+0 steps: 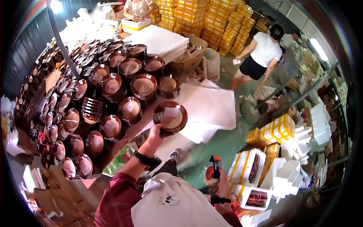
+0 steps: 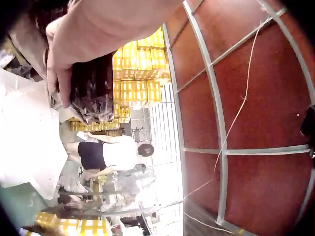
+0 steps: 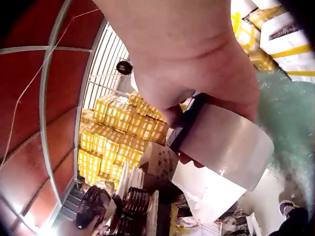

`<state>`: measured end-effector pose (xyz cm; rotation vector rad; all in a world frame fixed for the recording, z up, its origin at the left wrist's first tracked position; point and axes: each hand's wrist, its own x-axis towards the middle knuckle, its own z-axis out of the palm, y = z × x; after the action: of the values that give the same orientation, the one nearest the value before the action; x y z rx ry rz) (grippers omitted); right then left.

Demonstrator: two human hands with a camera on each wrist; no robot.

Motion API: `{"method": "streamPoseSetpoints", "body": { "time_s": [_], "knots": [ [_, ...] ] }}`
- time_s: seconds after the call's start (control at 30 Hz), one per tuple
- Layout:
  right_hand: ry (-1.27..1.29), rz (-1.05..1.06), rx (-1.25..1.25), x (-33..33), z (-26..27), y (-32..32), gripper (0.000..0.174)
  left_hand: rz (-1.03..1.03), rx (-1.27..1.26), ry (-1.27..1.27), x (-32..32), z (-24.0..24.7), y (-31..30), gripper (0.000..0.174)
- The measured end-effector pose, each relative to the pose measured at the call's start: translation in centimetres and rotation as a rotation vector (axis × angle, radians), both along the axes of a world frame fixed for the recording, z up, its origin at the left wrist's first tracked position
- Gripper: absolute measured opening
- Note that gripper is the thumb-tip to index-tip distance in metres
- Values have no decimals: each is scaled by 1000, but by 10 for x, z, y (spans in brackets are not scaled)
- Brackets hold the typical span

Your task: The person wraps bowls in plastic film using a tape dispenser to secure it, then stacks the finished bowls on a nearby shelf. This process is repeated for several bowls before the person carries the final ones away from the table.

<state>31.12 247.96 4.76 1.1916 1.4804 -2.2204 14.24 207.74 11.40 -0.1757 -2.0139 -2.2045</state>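
Observation:
My left hand (image 1: 153,138) grips a stack of dark brown glazed bowls (image 1: 174,120) by its near edge, holding it out over the white sheets. The top bowl has a pale inside with a paper label lying in it. In the left wrist view, clear plastic wrap shows around the dark stack (image 2: 93,88). Down by my right side, my right hand (image 1: 224,185) holds a tape dispenser (image 1: 216,166). Its wide roll of clear tape (image 3: 226,145) fills the middle of the right wrist view. Many more wrapped bowl stacks (image 1: 143,86) stand left of the held one.
White foam sheets (image 1: 215,104) lie beyond the held stack. Yellow-taped foam boxes (image 1: 189,15) are piled at the back, others (image 1: 247,166) at the right. One person (image 1: 266,47) stands on the green floor; another (image 1: 138,9) works at the far end. A curved pole (image 1: 60,41) rises among the bowls.

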Motion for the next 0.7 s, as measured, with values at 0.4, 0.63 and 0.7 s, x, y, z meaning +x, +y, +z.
{"method": "streamPoseSetpoints", "body": {
  "time_s": [0.4, 0.63, 0.7],
  "knots": [
    [377, 486, 399, -156, 24, 37, 35, 429, 708, -308, -296, -74, 42, 30],
    [79, 227, -40, -244, 7, 55, 34, 711, 671, -229, -328, -120, 31, 31],
    [6, 244, -92, -273, -19, 76, 35, 712, 709, -240, -330, -126, 35, 30]
  ]
}}
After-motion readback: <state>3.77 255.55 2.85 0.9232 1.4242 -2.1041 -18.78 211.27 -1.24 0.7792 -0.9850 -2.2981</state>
